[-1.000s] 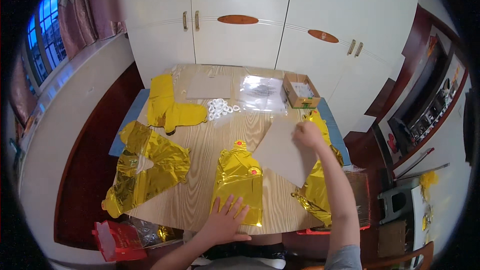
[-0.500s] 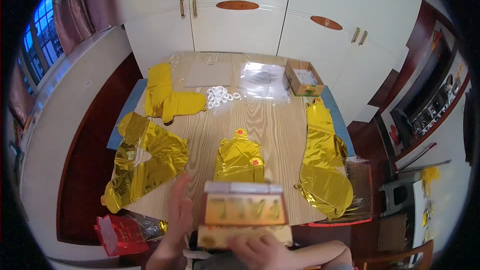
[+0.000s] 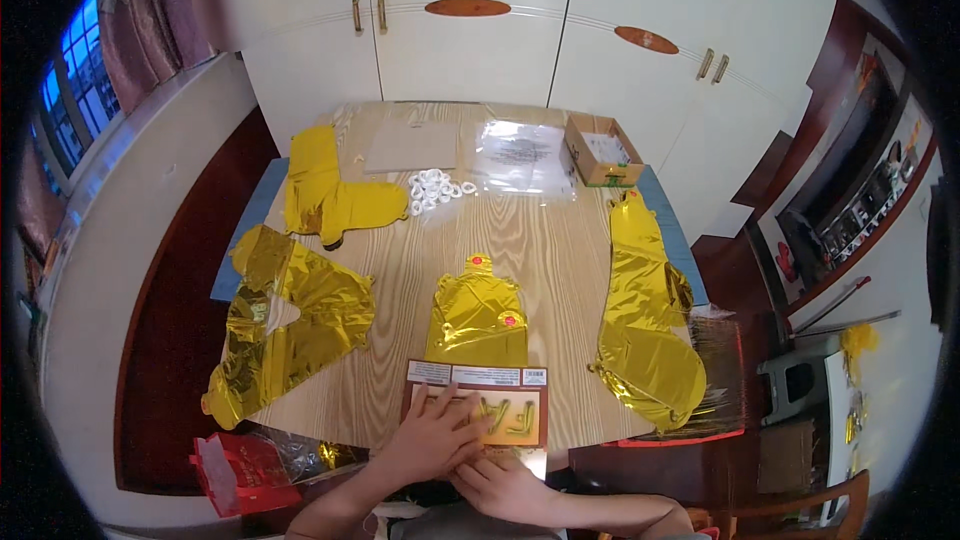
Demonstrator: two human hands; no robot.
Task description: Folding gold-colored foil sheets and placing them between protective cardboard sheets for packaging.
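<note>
A printed packaging card (image 3: 543, 410) with gold letter pictures and a white strip lies at the table's near edge, overlapping a flat gold foil balloon (image 3: 478, 315). My left hand (image 3: 437, 435) rests over its left half, fingers spread and laid flat on the print. At the card's near edge my right hand (image 3: 503, 487) is closed, its bent fingers next to the left hand's; part of the grip is hidden. More deflated foil letter balloons lie about: one at the left (image 3: 295, 325), one at the far left (image 3: 325, 195), and a long one at the right (image 3: 645, 315).
White rings (image 3: 432, 188) are heaped towards the back of the wooden table (image 3: 545, 250). Behind them lie a grey card (image 3: 412, 147) and a clear plastic sheet (image 3: 522, 162). An open cardboard box (image 3: 605, 152) stands back right. A red bag (image 3: 240, 470) sits below the left edge.
The card has been lowered from a blurred, raised position onto the table's near edge. My left hand has moved right and onto it. My right hand stays at its near edge.
</note>
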